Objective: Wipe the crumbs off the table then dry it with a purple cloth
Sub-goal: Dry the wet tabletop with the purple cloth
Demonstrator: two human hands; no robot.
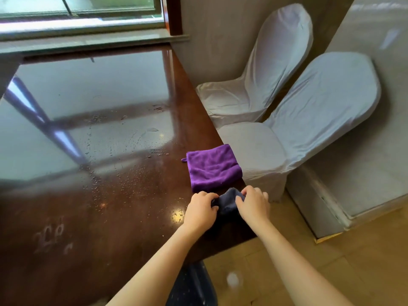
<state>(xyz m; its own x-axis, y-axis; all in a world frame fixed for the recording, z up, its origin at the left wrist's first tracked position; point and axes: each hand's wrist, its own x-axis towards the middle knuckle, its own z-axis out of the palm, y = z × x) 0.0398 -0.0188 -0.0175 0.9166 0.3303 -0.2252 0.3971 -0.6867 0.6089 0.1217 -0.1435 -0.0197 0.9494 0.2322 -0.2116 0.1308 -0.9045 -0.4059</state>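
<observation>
A folded purple cloth (213, 167) lies flat on the glossy dark brown table (110, 195), close to its right edge. Just in front of it sits a bunched dark blue-grey cloth (227, 203). My left hand (202, 209) grips that dark cloth from the left and my right hand (254, 205) grips it from the right, both resting on the table near the edge. Water droplets and small crumbs (123, 151) are scattered over the middle of the tabletop.
Two chairs in white covers (287, 120) stand right of the table, the nearer one against its edge. A window sill (88, 40) runs along the table's far end. A dark blue bin (192, 286) sits on the tan floor below the near edge.
</observation>
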